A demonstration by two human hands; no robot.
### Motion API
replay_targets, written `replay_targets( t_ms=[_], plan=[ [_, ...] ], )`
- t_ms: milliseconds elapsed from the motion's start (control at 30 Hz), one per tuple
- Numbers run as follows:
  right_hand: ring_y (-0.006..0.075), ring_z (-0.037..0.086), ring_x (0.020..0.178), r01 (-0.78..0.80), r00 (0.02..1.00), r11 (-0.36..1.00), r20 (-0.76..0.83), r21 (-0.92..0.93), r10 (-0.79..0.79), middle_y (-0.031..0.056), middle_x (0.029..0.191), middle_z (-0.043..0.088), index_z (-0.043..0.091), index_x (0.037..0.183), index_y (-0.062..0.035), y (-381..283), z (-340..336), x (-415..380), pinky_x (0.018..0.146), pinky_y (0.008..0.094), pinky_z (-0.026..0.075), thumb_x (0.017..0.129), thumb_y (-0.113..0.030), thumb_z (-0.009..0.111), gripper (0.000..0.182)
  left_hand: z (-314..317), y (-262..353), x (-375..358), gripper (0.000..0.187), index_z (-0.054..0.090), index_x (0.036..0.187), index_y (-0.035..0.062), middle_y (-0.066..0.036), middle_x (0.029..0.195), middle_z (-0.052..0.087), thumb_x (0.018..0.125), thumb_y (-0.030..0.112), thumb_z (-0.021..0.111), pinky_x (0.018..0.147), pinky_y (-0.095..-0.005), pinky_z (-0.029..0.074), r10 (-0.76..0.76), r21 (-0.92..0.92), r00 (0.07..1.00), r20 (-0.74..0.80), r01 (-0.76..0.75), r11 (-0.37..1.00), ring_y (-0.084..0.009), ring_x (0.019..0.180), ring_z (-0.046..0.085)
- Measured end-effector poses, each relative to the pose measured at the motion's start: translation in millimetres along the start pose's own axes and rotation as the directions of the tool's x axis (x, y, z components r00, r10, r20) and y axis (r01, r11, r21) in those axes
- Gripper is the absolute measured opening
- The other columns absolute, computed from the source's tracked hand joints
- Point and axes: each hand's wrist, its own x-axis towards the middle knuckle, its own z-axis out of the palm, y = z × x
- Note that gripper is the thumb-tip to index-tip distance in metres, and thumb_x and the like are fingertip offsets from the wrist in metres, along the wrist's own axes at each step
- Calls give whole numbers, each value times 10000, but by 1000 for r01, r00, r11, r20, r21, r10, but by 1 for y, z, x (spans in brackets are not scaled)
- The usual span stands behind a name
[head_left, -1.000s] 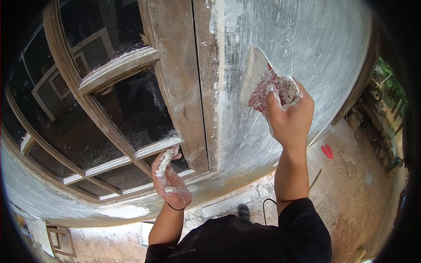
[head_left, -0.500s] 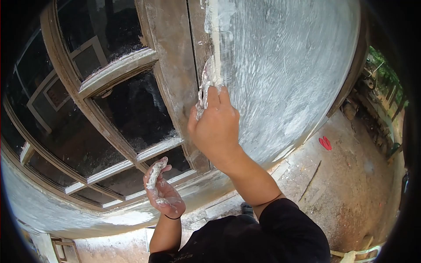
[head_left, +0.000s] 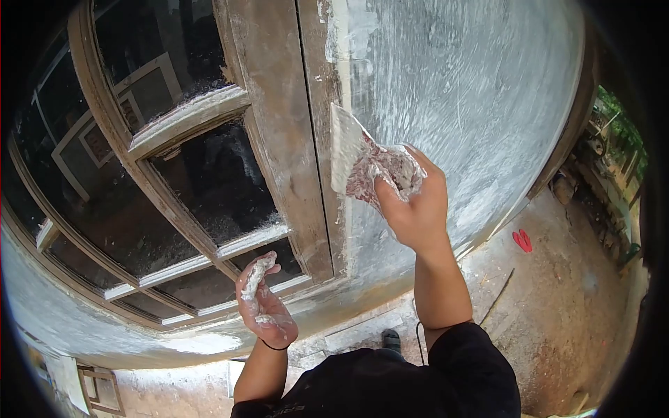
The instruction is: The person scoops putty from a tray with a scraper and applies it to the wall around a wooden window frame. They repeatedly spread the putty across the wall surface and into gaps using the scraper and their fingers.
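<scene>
Putty knife gripped in right hand, against wall

Two hands: the right hand and the left hand. One putty knife, one lump of putty, one pair of red sandals.

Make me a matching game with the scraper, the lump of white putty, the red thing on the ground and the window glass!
Things:
1. putty knife
2. lump of white putty
3. red thing
4. window glass

Places or states:
A. lying on the dirt ground, far right
B. dark and dusty, inside the wooden frame
C. held in the right hand, blade near the white wall
D. resting in the left hand

Pairs: 1-C, 2-D, 3-A, 4-B
</scene>
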Motion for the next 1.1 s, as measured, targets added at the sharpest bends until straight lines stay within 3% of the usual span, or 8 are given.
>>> replay_targets(
  t_ms=[67,267,533,633,733,900,967,1100],
  plan=[
    [337,553,697,55,998,996,9,-77,-54,166,763,568,580,800,16,13,-2,9,629,361,438,655,-47,579,159,4,-1,1,662,415,1180,-69,-158,1140,451,850,503,361,822,-383,417,8,9,1000,-9,-7,1000,-337,1041,488],
    [338,557,684,2,990,977,-139,-211,-32,165,728,563,578,782,24,38,-14,22,607,362,437,641,-30,585,151,20,-11,0,670,417,1179,-62,-163,1155,453,835,512,385,824,-390,414,24,14,1000,-13,-24,1000,-334,1039,489],
    [354,555,688,-39,988,967,-155,-251,0,187,745,548,564,803,43,7,-21,0,578,352,440,634,-20,589,182,17,-14,-1,675,409,1182,-67,-169,1168,446,833,512,383,821,-394,415,6,-31,999,-32,-7,999,-335,1040,487],
    [388,548,673,15,968,877,-212,-480,-132,252,830,523,523,911,83,-1,-6,-13,596,388,454,644,-22,585,294,9,-15,-3,673,409,1182,-67,-169,1164,448,837,509,373,820,-390,416,-21,-42,999,-38,20,999,-331,1036,489],
    [402,549,679,-24,963,801,-228,-598,-141,285,864,508,487,966,95,-3,22,-14,594,403,466,647,-42,604,366,0,-13,-4,673,407,1186,-65,-165,1163,449,838,510,367,823,-385,414,-24,-52,1000,-18,23,998,-327,1033,491],
    [403,549,673,-37,967,795,-223,-605,-125,301,947,467,450,979,73,-14,62,-14,569,415,467,659,-53,610,379,-18,-10,-7,679,398,1193,-60,-157,1161,454,837,517,359,835,-384,406,-58,-55,998,-26,57,997,-325,1033,489],
    [433,541,738,-129,977,838,-214,-531,15,319,952,484,460,1009,94,-20,72,-12,622,435,458,663,-52,596,399,-23,-11,-9,687,390,1199,-59,-155,1158,455,835,523,357,840,-388,401,-74,-53,996,-43,71,996,-328,1033,487],
    [443,545,728,-92,987,837,-160,-540,5,346,1011,458,445,1033,78,-22,86,-17,600,447,465,666,-74,601,427,-23,-8,-8,723,416,1146,-80,-204,1101,467,804,557,397,793,-374,444,-113,-43,989,-97,110,993,-340,1012,505]
  ],
)
